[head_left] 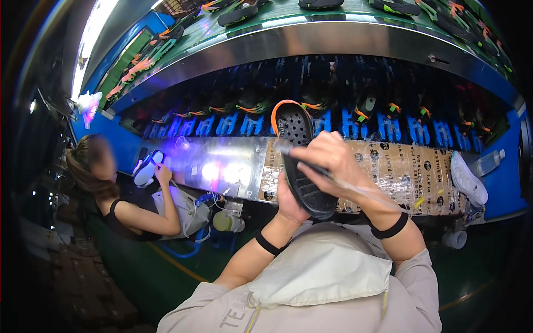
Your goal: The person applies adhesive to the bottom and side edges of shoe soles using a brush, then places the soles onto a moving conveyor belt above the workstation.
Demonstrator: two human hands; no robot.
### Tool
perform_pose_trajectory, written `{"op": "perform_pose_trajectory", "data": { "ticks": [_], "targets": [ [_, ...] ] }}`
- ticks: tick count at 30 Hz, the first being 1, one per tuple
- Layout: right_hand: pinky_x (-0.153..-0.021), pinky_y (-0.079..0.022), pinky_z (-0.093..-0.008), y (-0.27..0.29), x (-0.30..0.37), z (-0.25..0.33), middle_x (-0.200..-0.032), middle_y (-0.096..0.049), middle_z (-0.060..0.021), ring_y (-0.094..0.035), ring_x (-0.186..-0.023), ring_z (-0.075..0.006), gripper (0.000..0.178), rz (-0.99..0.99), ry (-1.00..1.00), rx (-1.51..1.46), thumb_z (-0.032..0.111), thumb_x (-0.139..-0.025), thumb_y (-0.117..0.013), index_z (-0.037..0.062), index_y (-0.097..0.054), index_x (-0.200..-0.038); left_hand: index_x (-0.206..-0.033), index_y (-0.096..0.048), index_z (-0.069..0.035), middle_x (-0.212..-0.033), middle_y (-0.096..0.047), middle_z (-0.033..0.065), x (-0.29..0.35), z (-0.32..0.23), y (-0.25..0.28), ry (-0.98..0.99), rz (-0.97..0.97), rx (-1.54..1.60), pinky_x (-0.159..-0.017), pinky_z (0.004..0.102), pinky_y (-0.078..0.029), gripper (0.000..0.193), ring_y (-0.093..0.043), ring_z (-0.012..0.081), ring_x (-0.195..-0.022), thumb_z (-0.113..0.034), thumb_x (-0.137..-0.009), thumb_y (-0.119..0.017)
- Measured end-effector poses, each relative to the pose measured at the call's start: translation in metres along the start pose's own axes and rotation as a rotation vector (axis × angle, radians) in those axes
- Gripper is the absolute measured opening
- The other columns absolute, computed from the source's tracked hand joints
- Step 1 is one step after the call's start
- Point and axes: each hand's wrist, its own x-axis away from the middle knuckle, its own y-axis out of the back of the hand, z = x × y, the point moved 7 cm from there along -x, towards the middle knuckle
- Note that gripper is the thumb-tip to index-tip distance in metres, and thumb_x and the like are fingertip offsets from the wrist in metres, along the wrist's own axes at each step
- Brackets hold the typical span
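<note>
My left hand (291,197) is closed around the left side of a black clog-like shoe (311,191), holding it tilted above the bench. Small round holes dot the shoe's far part, and an orange band curves around that end. The near part is dark and grooved. Over the shoe's middle, my right hand (330,161) grips a slim dark brush-like tool (313,166) with a pale, blurred tip at its left end. A thin clear tube seems to trail from the tool along my right forearm. What the tip touches is unclear.
Brown printed cardboard (397,172) covers the bench beside a shiny metal section (227,161). Shoes hang on blue racks behind; a green conveyor (288,16) carries more above. A white shoe form (468,180) and clear bottle (489,162) lie right. A co-worker (141,216) handles a shoe at left.
</note>
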Motion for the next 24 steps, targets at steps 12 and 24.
{"op": "perform_pose_trajectory", "data": {
  "ticks": [12,24],
  "targets": [
    [-0.082,-0.047,-0.0403,0.008,0.002,0.010,-0.092,-0.076,-0.0073,-0.065,-0.084,-0.0289,0.030,0.102,-0.013,-0.335,0.009,-0.083,-0.085,0.0082,-0.081,-0.113,-0.155,-0.055,-0.011,-0.150,-0.063,0.0162,-0.005,-0.019,-0.019,-0.021,0.156,0.030,-0.118,0.0504,-0.052,0.088,-0.065,0.0337,-0.136,-0.079,-0.104,-0.035],
    [-0.084,-0.047,-0.0414,0.022,0.004,0.024,-0.091,-0.074,-0.0079,-0.066,-0.090,-0.0291,0.030,0.216,0.006,-0.126,0.011,-0.085,-0.086,0.0091,-0.081,-0.114,-0.149,-0.060,-0.006,-0.135,-0.072,0.0232,-0.014,-0.041,-0.047,-0.073,0.214,0.121,-0.109,0.0524,-0.059,0.085,-0.073,0.0372,-0.122,-0.072,-0.105,-0.029]
  ]
}}
